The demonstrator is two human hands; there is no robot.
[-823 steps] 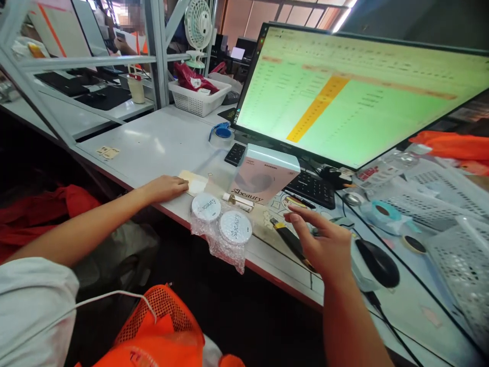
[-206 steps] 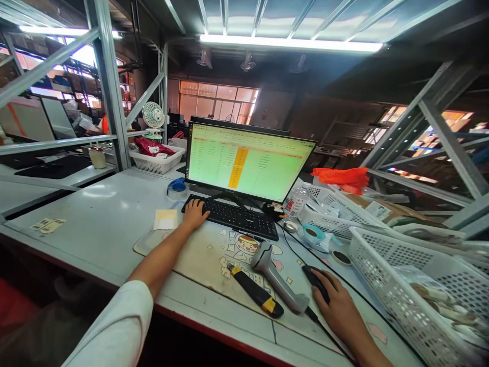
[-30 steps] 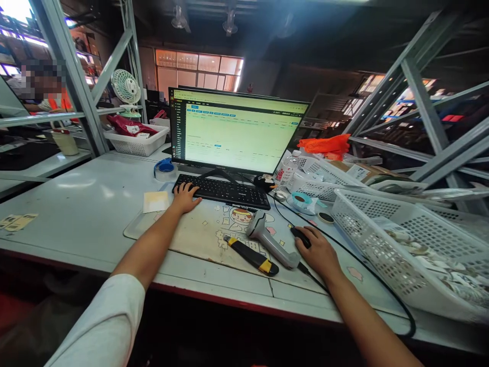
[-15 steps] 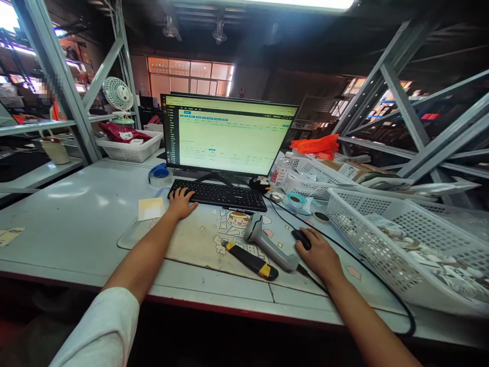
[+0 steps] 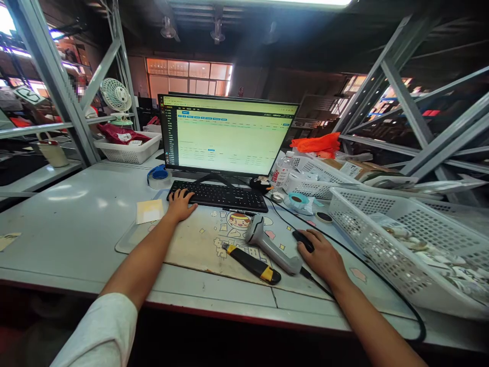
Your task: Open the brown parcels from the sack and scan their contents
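My left hand (image 5: 179,205) rests on the left end of a black keyboard (image 5: 229,196), its fingers spread over the keys. On the right, my right hand (image 5: 323,255) lies over a black computer mouse (image 5: 304,240), fingers curved around it. Between my hands a grey barcode scanner (image 5: 273,247) lies on a cartoon-printed desk mat (image 5: 191,239). Beside the scanner is a black and yellow utility knife (image 5: 250,262). Behind the keyboard stands a lit monitor (image 5: 229,135) showing a page with tables and blue buttons.
White plastic baskets (image 5: 367,244) with small packed items line the right side. A clear bottle (image 5: 281,171) and tape rolls (image 5: 298,200) stand near the monitor. Yellow notes (image 5: 150,210) and a blue tape dispenser (image 5: 158,176) lie left. A black cable (image 5: 367,265) crosses the mat's right side.
Both hands keep their places on the keyboard and mouse. The view has shifted slightly. At the far left, a blurred person in the background has moved.
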